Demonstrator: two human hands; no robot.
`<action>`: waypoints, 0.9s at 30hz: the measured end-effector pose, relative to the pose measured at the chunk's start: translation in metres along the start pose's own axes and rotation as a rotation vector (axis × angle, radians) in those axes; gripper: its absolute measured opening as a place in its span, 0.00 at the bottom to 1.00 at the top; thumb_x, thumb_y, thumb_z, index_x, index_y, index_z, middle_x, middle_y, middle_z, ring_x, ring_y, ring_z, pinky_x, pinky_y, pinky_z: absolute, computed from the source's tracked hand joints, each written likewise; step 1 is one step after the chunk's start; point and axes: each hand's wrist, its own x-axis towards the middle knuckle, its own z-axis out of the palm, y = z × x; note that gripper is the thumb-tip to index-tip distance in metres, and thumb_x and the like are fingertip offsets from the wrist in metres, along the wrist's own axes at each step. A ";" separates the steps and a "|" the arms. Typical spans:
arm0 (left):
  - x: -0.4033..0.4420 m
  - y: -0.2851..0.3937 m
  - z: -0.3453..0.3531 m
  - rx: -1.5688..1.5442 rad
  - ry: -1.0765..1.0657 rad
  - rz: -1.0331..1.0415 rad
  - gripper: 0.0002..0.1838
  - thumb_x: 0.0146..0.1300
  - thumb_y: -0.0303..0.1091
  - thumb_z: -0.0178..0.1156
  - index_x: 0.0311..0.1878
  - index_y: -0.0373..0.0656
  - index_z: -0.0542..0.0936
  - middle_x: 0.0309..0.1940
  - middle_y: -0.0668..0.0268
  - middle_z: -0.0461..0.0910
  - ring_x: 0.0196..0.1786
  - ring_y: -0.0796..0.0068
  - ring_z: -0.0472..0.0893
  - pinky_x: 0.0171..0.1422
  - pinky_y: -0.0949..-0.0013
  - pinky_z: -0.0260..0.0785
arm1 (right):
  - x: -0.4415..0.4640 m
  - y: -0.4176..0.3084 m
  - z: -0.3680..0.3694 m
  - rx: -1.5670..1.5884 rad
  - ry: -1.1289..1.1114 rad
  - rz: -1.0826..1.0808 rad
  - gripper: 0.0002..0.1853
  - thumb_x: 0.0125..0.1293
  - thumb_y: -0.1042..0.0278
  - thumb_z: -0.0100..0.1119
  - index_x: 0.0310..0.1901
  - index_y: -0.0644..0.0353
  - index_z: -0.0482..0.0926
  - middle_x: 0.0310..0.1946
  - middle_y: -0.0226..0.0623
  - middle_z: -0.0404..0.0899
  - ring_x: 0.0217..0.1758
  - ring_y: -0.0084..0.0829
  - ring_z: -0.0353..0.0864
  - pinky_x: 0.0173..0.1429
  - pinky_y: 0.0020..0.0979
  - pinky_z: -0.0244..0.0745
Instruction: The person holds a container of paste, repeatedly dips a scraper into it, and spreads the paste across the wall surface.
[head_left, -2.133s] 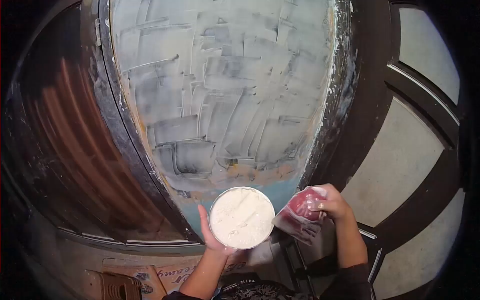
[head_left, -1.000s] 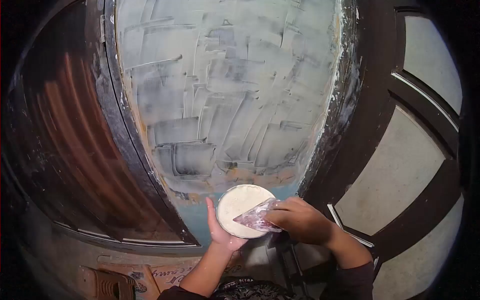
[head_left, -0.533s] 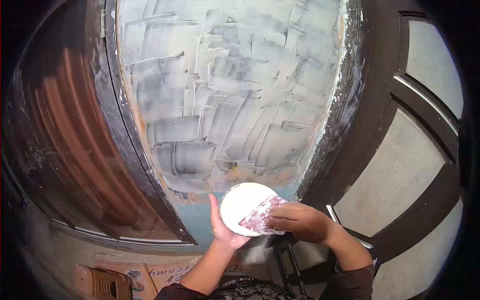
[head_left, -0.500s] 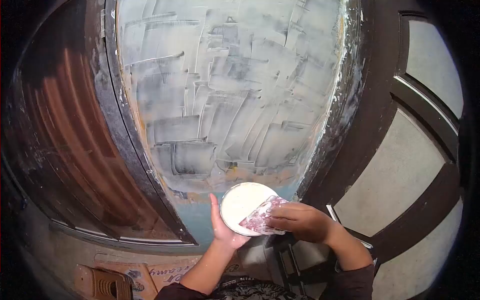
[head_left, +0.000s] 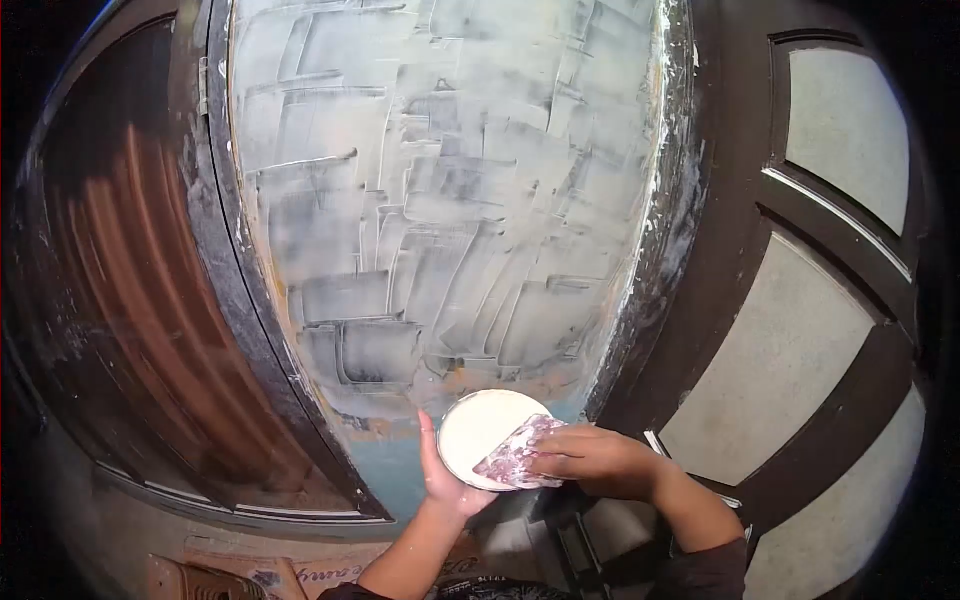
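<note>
My left hand (head_left: 452, 488) supports a round tub of off-white paste (head_left: 482, 432) from its left and underside, thumb up along the rim. My right hand (head_left: 605, 462) is closed on a flat pinkish spreader (head_left: 515, 455) smeared with white. The spreader's edge lies over the right part of the tub, at the paste. How deep its edge sits in the paste I cannot tell. Just beyond the tub rises a wall panel (head_left: 440, 230) coated in grey-white, overlapping strokes.
A dark door frame with a brown curtain (head_left: 140, 260) behind glass stands at left. To the right is a dark panelled door (head_left: 740, 400) with pale panels. Printed cardboard (head_left: 320, 570) and a brown stacked object (head_left: 200, 580) lie on the floor at lower left.
My view has tilted up slightly, so the wall and tub sit a little lower or shifted. The spreader stays over the right part of the tub, with both hands keeping their hold.
</note>
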 end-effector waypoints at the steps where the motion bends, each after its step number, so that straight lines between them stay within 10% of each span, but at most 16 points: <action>1: 0.002 0.001 -0.003 -0.123 -0.042 -0.025 0.58 0.62 0.85 0.33 0.76 0.39 0.63 0.73 0.47 0.66 0.72 0.42 0.69 0.74 0.38 0.62 | 0.001 0.000 -0.003 0.007 -0.014 0.007 0.20 0.62 0.76 0.59 0.57 0.55 0.81 0.56 0.45 0.80 0.61 0.49 0.80 0.68 0.43 0.73; 18: 0.011 -0.008 0.009 -0.114 -0.014 -0.032 0.57 0.64 0.83 0.32 0.77 0.40 0.62 0.74 0.45 0.64 0.72 0.39 0.68 0.73 0.33 0.62 | -0.005 -0.006 -0.018 -0.088 0.085 0.069 0.25 0.48 0.87 0.59 0.50 0.56 0.85 0.51 0.41 0.86 0.56 0.46 0.84 0.64 0.42 0.78; 21: 0.015 -0.012 0.020 -0.019 -0.135 -0.062 0.54 0.64 0.82 0.34 0.78 0.44 0.60 0.76 0.47 0.60 0.73 0.32 0.65 0.65 0.14 0.56 | -0.012 0.002 -0.027 0.090 0.322 0.158 0.24 0.49 0.87 0.57 0.50 0.60 0.86 0.49 0.43 0.87 0.51 0.45 0.87 0.62 0.36 0.80; 24: 0.020 -0.016 0.020 -0.039 -0.132 -0.076 0.53 0.64 0.82 0.35 0.78 0.49 0.60 0.77 0.50 0.59 0.73 0.31 0.64 0.63 0.10 0.53 | -0.011 -0.012 -0.034 0.427 0.496 0.554 0.12 0.67 0.79 0.62 0.51 0.67 0.84 0.47 0.41 0.88 0.49 0.27 0.85 0.58 0.28 0.78; 27: 0.026 -0.017 0.033 -0.009 -0.164 -0.096 0.53 0.64 0.82 0.35 0.79 0.49 0.60 0.77 0.51 0.59 0.74 0.30 0.62 0.63 0.09 0.52 | -0.011 0.008 -0.031 0.956 0.683 0.510 0.14 0.72 0.76 0.59 0.57 0.72 0.78 0.50 0.38 0.85 0.53 0.27 0.82 0.63 0.32 0.75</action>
